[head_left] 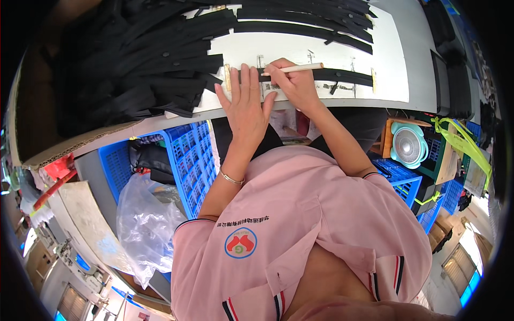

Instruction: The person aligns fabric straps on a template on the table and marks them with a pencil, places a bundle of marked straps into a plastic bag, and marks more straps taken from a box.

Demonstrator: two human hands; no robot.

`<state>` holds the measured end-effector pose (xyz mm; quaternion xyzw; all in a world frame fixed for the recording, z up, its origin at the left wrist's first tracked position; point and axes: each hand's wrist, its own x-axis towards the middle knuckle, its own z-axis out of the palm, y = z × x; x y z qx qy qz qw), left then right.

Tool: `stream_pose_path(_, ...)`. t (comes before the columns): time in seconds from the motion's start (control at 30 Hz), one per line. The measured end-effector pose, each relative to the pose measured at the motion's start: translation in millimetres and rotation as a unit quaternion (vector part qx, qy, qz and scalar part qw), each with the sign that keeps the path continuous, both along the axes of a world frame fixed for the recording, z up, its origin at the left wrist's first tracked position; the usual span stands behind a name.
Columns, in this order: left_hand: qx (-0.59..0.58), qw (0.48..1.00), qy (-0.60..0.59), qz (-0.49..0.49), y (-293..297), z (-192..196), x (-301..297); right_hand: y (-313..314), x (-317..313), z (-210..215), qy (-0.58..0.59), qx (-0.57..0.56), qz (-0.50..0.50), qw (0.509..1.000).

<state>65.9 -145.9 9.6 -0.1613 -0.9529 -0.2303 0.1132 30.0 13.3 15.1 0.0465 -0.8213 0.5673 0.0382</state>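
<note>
A black strap (342, 76) lies across a white board (391, 69) that carries pencilled marks and tape pieces. My left hand (246, 107) rests flat with fingers stretched out, pressing over the strap's left part. In my right hand (296, 85) is a pale pencil (306, 68), pinched between thumb and fingers. Its tip points left onto the strap, close beside my left fingers. A small black piece hangs off the strap toward the board's near edge. Farther back on the board, several more black straps (305, 29) lie side by side.
A large heap of black straps (134, 75) fills a cardboard box (80, 147) and the table's left side. Below the table stand a blue plastic crate (184, 166) with a clear plastic bag (147, 214) near it, and at right a turquoise fan (409, 146).
</note>
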Motion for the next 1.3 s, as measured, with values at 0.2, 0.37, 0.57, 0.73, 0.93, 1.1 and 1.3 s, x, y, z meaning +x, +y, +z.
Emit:
stream_pose_path(0.2,-0.011,1.0,0.006,-0.002,1,0,-1,1,0,-5,0.004,-0.024,0.011,1.0)
stream_pose_path(0.37,-0.006,1.0,0.002,-0.001,3,0,-1,5,0,-1,-0.029,0.007,0.037,0.999)
stream_pose_path(0.57,-0.005,1.0,-0.019,-0.002,2,0,-1,28,17,27,-0.034,-0.095,-0.041,0.994)
stream_pose_path(0.73,-0.013,1.0,-0.022,-0.004,0,2,0,71,19,20,0.043,0.002,-0.173,0.984)
stream_pose_path(0.93,-0.017,1.0,-0.023,-0.003,0,1,1,78,20,10,0.049,0.065,-0.156,0.984)
stream_pose_path(1.1,-0.026,0.999,-0.027,0.004,3,2,1,79,18,6,0.055,0.065,-0.156,0.984)
stream_pose_path(1.3,0.052,0.996,-0.019,-0.073,46,17,-3,80,17,1,0.08,0.089,-0.156,0.98)
